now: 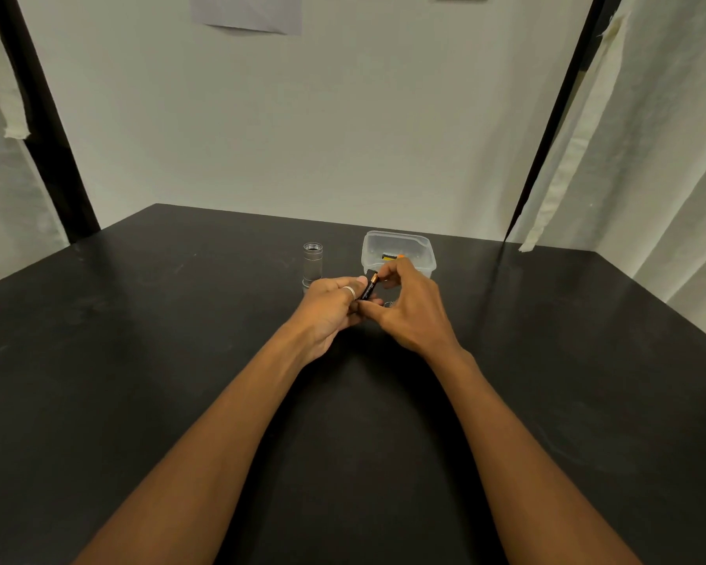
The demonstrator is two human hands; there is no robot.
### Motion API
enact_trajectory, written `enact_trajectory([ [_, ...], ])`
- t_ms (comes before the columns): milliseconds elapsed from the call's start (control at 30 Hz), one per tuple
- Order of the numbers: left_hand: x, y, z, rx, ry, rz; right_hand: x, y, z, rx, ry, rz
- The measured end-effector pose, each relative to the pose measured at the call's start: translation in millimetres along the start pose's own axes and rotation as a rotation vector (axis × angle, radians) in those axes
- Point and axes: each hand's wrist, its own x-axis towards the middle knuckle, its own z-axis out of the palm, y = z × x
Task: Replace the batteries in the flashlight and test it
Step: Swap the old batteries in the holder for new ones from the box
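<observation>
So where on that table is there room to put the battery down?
The table is bare left of the flashlight body and right of the plastic tub, out to both edges. The middle is crowded: the left hand and right hand hold the battery just in front of those two.

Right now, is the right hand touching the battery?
Touching. The head view shows the right hand pinching the battery at its copper end, with no gap visible.
</observation>
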Motion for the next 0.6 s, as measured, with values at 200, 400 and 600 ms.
enact_trajectory([
  [200, 0, 1, 0, -0.003, 0.047, -0.003, 2, -1, 3, -0.021, 0.052, -0.043],
  [400, 2, 0, 0, 0.002, 0.072, 0.005, 3, -5, -2, 0.051, 0.045, -0.015],
  [600, 0, -1, 1, 0.032, 0.054, 0.022, 5, -9, -10, 0.367, 0.088, 0.153],
])
